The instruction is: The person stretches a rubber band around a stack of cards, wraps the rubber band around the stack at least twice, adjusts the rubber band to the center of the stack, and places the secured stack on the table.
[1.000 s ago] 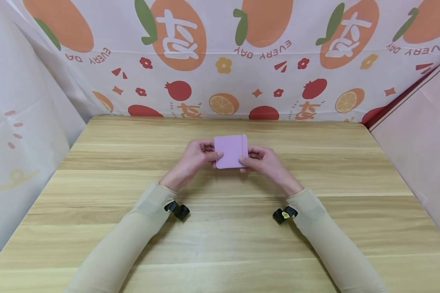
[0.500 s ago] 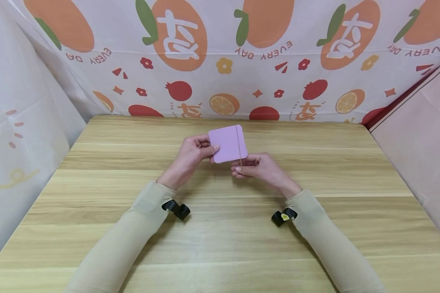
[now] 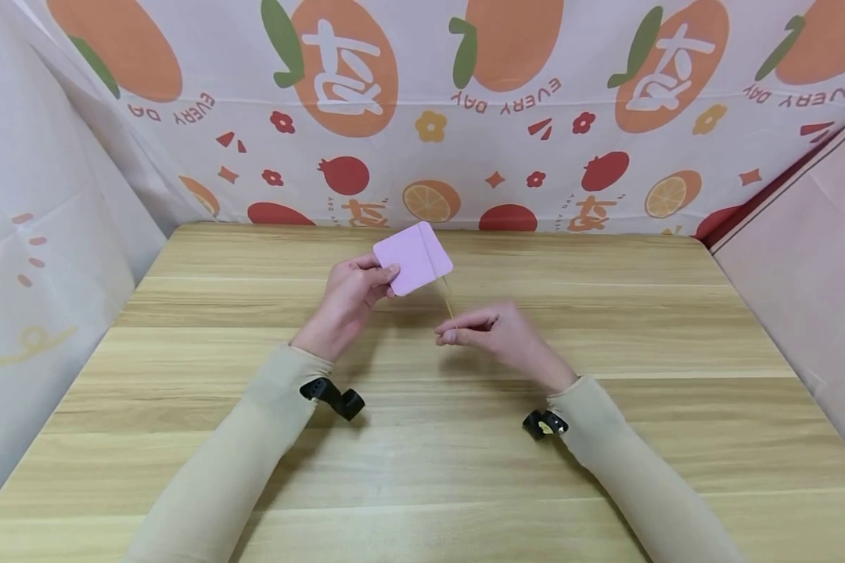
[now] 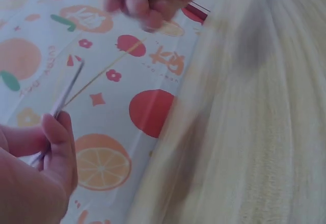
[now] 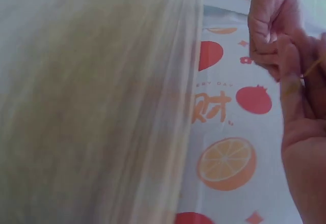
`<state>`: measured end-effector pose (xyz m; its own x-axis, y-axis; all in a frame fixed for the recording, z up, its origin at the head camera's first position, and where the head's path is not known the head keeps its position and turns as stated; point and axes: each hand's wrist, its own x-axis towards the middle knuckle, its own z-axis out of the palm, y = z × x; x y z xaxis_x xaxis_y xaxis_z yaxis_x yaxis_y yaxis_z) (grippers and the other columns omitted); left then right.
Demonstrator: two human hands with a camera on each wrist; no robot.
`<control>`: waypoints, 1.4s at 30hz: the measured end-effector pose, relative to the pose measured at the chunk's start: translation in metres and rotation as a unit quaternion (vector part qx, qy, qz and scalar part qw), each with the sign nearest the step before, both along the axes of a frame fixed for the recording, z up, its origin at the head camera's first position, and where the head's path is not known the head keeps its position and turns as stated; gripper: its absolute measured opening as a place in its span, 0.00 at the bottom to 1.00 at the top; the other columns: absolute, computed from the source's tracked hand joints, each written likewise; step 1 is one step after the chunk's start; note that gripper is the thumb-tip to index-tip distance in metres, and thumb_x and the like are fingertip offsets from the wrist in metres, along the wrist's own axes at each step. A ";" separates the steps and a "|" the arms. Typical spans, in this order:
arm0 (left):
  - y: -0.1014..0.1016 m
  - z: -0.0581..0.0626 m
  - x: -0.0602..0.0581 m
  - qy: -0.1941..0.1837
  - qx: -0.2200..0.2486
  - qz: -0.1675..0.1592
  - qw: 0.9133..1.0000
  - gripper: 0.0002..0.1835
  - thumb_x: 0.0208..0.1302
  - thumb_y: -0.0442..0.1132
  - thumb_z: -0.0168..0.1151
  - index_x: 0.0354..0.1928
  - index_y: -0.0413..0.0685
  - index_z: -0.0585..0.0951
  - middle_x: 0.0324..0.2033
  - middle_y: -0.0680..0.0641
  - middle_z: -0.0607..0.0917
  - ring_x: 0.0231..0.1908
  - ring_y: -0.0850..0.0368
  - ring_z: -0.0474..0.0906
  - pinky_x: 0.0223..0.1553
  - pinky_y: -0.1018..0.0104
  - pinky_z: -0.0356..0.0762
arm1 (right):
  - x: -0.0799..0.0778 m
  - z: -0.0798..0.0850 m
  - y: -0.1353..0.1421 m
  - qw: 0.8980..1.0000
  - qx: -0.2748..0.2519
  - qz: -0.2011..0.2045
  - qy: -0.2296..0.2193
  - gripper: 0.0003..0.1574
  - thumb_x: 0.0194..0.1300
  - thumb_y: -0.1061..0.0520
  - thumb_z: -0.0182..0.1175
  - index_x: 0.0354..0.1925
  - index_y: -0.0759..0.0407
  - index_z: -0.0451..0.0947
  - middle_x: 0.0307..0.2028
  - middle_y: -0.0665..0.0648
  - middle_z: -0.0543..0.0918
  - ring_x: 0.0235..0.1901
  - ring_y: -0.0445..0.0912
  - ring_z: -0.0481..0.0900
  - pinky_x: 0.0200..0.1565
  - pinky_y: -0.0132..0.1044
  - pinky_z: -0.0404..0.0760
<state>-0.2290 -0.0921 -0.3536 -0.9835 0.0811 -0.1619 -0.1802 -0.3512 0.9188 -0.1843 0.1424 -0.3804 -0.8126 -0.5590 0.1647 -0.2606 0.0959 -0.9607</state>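
A thin lilac square card (image 3: pixel 407 255) with rounded corners is held tilted above the table. My left hand (image 3: pixel 348 293) pinches its lower left edge, thumb on the front face. Around the card, near its right side, runs a thin tan rubber band (image 3: pixel 448 300). My right hand (image 3: pixel 496 335), lower and to the right, pinches the band between thumb and fingers and holds it stretched away from the card. In the left wrist view the card (image 4: pixel 70 86) shows almost edge-on, the taut band (image 4: pixel 104 74) leading toward my right hand (image 4: pixel 153 2). The right wrist view hides the card.
The wooden table (image 3: pixel 422 453) spreads under both arms. A fruit-printed cloth (image 3: pixel 429 62) hangs behind its far edge, a white cloth (image 3: pixel 49 195) at the left and a pale pink panel (image 3: pixel 817 234) at the right.
My right hand has let go of the card's edge, taken the rubber band and drawn it down, stretching it. My left hand has moved up and left, turning the card.
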 end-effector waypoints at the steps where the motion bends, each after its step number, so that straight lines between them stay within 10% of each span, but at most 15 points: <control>1: -0.001 0.000 -0.001 -0.009 0.000 0.004 1.000 0.04 0.66 0.24 0.58 0.41 0.33 0.78 0.28 0.47 0.82 0.25 0.59 0.76 0.27 0.73 0.73 | 0.002 0.001 -0.001 1.000 0.002 0.006 0.031 0.11 0.65 0.62 0.64 0.44 0.67 0.86 0.38 0.55 0.88 0.41 0.52 0.86 0.45 0.45 0.82; 10: -0.006 -0.004 -0.004 -0.063 0.052 -0.011 0.997 0.05 0.66 0.21 0.54 0.37 0.34 0.78 0.28 0.45 0.82 0.24 0.59 0.76 0.26 0.74 0.74 | 0.015 0.007 -0.013 0.967 -0.004 0.048 0.249 0.28 0.74 0.50 0.52 0.67 0.61 0.71 0.41 0.54 0.87 0.43 0.46 0.85 0.44 0.38 0.82; 15: -0.003 -0.005 -0.003 -0.060 0.042 -0.014 0.997 0.05 0.66 0.21 0.55 0.35 0.35 0.78 0.27 0.45 0.81 0.22 0.59 0.76 0.26 0.73 0.74 | 0.019 0.010 -0.019 0.993 -0.082 0.011 0.085 0.38 0.77 0.50 0.44 0.78 0.40 0.41 0.47 0.68 0.82 0.45 0.56 0.83 0.45 0.48 0.83; 20: 0.002 -0.005 0.002 -0.038 -0.011 -0.011 0.999 0.03 0.65 0.23 0.58 0.37 0.35 0.79 0.26 0.47 0.82 0.21 0.60 0.75 0.26 0.72 0.74 | 0.020 0.010 -0.021 0.988 -0.143 -0.028 -0.052 0.39 0.79 0.52 0.43 0.76 0.27 0.38 0.50 0.71 0.79 0.44 0.60 0.82 0.42 0.57 0.81; 42: 0.015 -0.008 0.009 0.068 -0.202 0.014 0.977 0.07 0.64 0.25 0.60 0.43 0.28 0.79 0.29 0.43 0.80 0.23 0.58 0.73 0.27 0.65 0.75 | 0.002 0.013 -0.006 0.987 -0.066 -0.083 -0.123 0.41 0.79 0.38 0.33 0.69 0.68 0.63 0.42 0.74 0.80 0.37 0.55 0.84 0.38 0.55 0.83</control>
<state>-0.2203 -0.0771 -0.3616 -0.9990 0.0096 -0.0425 -0.0421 0.0411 0.9983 -0.1826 0.1366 -0.3675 -0.9158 -0.4014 0.0142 -0.0101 -0.0122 -0.9999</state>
